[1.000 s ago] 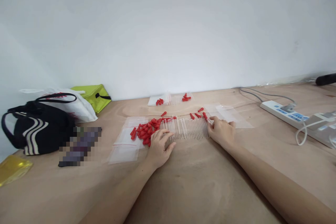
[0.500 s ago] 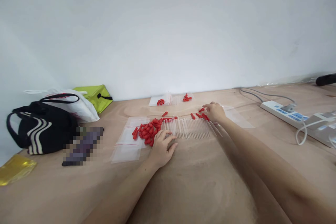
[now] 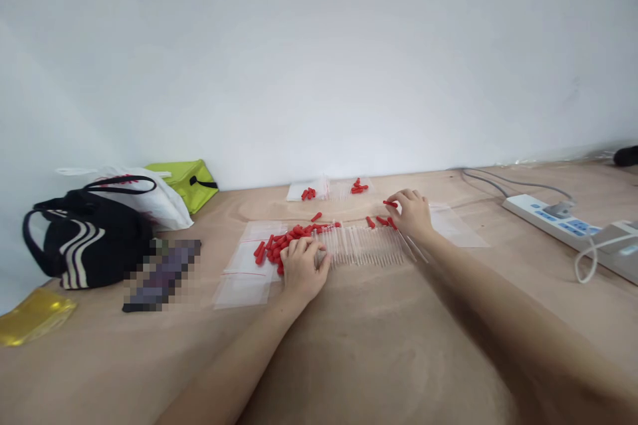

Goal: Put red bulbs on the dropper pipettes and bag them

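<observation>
A: Checking hands: left hand (image 3: 302, 267) curled over the cap pile (image 3: 279, 246), touching the tube row (image 3: 361, 246); can't tell if it grips anything
B: Right hand (image 3: 411, 212)?
A: Fingers (image 3: 405, 196) bent at a loose cap (image 3: 390, 203) beyond the row, on the table (image 3: 379, 345); grip unclear

A pixelated patch (image 3: 162, 274) on the left of the table (image 3: 379, 345) masks whatever lies there. The yellow packet (image 3: 34, 315) and the power strip (image 3: 573, 229) run off the edges — left and right. The left hand (image 3: 302, 269) hides some red caps (image 3: 279, 246); the right hand (image 3: 411, 216)'s grip is too small to read.
</observation>
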Demonstrator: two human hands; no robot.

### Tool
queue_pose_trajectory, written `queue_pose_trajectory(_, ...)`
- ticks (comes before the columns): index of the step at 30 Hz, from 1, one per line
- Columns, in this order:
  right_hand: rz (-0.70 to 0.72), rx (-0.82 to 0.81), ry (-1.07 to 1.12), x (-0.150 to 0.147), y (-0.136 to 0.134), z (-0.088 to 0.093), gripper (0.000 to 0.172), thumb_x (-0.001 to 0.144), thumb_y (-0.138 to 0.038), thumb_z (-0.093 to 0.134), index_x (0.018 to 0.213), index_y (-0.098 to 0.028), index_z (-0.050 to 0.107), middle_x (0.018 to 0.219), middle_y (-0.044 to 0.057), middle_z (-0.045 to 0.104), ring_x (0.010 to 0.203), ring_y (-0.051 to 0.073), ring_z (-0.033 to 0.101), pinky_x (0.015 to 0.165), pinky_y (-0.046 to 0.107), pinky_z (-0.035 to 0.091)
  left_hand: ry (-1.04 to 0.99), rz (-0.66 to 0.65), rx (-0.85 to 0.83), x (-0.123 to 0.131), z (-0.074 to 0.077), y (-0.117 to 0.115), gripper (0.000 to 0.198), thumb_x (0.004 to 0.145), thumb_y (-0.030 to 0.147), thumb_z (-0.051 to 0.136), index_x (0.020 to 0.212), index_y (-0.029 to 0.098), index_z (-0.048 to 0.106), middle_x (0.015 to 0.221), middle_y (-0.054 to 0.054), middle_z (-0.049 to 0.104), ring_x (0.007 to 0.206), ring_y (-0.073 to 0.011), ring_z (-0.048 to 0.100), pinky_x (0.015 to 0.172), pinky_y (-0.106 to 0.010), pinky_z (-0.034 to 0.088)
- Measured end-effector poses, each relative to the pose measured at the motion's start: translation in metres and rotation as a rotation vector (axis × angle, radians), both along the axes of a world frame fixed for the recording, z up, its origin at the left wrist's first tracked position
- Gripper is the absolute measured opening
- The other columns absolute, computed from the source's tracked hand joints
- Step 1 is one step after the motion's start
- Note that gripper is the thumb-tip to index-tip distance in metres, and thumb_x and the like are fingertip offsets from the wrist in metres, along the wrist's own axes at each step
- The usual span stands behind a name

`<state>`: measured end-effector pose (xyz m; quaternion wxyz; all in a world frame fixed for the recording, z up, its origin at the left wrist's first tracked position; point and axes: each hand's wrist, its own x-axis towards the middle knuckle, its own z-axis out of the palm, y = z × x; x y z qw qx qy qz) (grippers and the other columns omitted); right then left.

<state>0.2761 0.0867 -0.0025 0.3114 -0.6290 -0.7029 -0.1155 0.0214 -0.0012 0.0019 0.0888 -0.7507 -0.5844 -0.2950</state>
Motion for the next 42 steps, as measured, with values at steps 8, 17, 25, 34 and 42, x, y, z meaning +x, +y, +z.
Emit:
queue_pose_trajectory(8,0.308,0.145,0.012,-0.044,-0.089,-0.009,0.009,0.077,-0.026,0.050,0.079,-0.021,0.057,0.085,0.003,0.061,0.083,0.019,0.049,0.073,0.033,0.025,0.058,0.250,-0.133,0.015,0.009,0.032,0.027,0.068,0.044,0.057,0.076,0.020,0.064,0.088,-0.009,0.057,0.093,-0.0304,0.046,0.076,-0.044,0.032)
queue_pose_trajectory(17,0.292,0.111,0.031,-0.049,-0.090,-0.013,0.006,0.075,-0.024,0.052,0.074,-0.020,0.056,0.077,0.001,0.061,0.080,0.018,0.049,0.075,0.034,0.024,-0.033,0.318,-0.207,0.018,0.012,0.045,0.019,0.065,0.036,0.060,0.059,0.020,0.067,0.087,-0.013,0.054,0.093,-0.0352,0.044,0.078,-0.047,0.033)
queue_pose_trajectory(25,0.346,0.121,0.051,-0.050,-0.091,-0.016,0.010,0.079,-0.023,0.050,0.082,-0.021,0.059,0.078,0.001,0.063,0.080,0.017,0.050,0.078,0.034,0.024,-0.007,-0.211,0.045,0.013,0.014,0.013,0.011,0.080,0.022,0.048,0.076,0.015,0.056,0.087,-0.008,0.057,0.087,-0.0235,0.048,0.078,-0.037,0.037)
queue_pose_trajectory(34,0.540,0.129,0.063,-0.053,-0.092,-0.017,0.015,0.083,-0.024,0.048,0.090,-0.021,0.061,0.083,0.003,0.063,0.079,0.016,0.050,0.076,0.034,0.027,0.055,-0.500,0.115,0.005,-0.002,-0.010,0.017,0.087,0.022,0.040,0.079,0.018,0.054,0.074,-0.003,0.061,0.075,-0.0179,0.051,0.074,-0.032,0.037)
queue_pose_trajectory(42,0.583,0.091,0.075,-0.052,-0.093,-0.014,0.012,0.083,-0.022,0.048,0.086,-0.021,0.059,0.084,0.003,0.062,0.080,0.016,0.052,0.079,0.036,0.030,0.001,-0.454,0.099,0.003,-0.001,-0.008,0.017,0.087,0.020,0.041,0.083,0.019,0.058,0.078,-0.003,0.064,0.074,-0.0165,0.055,0.077,-0.033,0.036)
